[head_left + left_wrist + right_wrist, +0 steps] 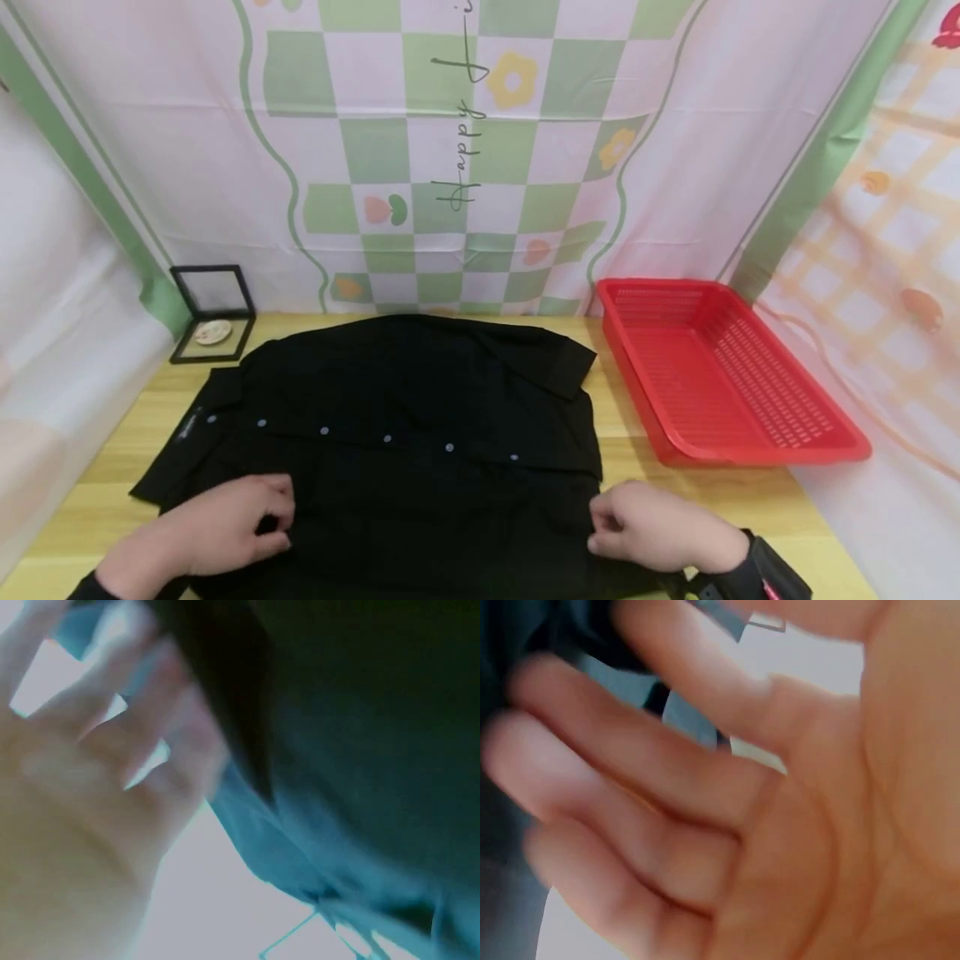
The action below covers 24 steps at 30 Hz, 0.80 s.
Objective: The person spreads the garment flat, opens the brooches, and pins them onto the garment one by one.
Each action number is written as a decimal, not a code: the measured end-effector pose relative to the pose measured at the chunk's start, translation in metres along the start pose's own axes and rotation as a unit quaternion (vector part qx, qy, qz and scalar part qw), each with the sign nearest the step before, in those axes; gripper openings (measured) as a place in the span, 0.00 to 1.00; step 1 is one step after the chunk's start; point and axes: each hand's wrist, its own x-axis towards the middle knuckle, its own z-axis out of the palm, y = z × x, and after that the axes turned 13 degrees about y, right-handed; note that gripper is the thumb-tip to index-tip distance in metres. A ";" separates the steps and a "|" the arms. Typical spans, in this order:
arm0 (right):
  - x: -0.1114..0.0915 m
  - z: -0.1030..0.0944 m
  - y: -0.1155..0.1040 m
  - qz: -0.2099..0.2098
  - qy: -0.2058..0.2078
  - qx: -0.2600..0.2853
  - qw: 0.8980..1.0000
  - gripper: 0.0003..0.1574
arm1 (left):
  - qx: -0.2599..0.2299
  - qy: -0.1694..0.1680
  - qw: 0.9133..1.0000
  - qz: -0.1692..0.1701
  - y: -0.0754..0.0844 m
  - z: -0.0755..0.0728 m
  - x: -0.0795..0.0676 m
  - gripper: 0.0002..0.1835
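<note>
A black button-up shirt (pixel 420 375) lies spread on the wooden table, its row of pale buttons running from left to right. Over the left part of the shirt is my left hand (pixel 232 525), fingers bent and a gap showing between them and the thumb. In the left wrist view, a dark fold of cloth (pixel 360 750) covers its fingertips. My right hand (pixel 660 525) is at the shirt's right edge, thumb apart from the loosely bent fingers. The right wrist view shows its fingertips close against dark cloth (pixel 510 645).
A red plastic basket (pixel 675 358) stands on the right of the table (pixel 750 508). At the back left is an unfolded black frame (pixel 242 333) with a small round pale item (pixel 213 332) on it. A checked curtain (pixel 442 150) hangs behind.
</note>
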 end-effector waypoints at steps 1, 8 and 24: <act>-0.001 -0.001 0.002 0.028 0.006 -0.018 0.999 0.18 | -0.013 -0.031 0.999 -0.029 0.002 0.001 0.000 0.13; -0.007 0.007 0.012 0.113 0.054 -0.168 0.978 0.15 | 0.043 0.008 0.998 -0.042 0.031 0.002 0.012 0.15; 0.028 0.018 0.002 0.081 0.262 -0.297 0.915 0.13 | 0.098 -0.136 0.985 0.032 0.116 0.094 0.093 0.28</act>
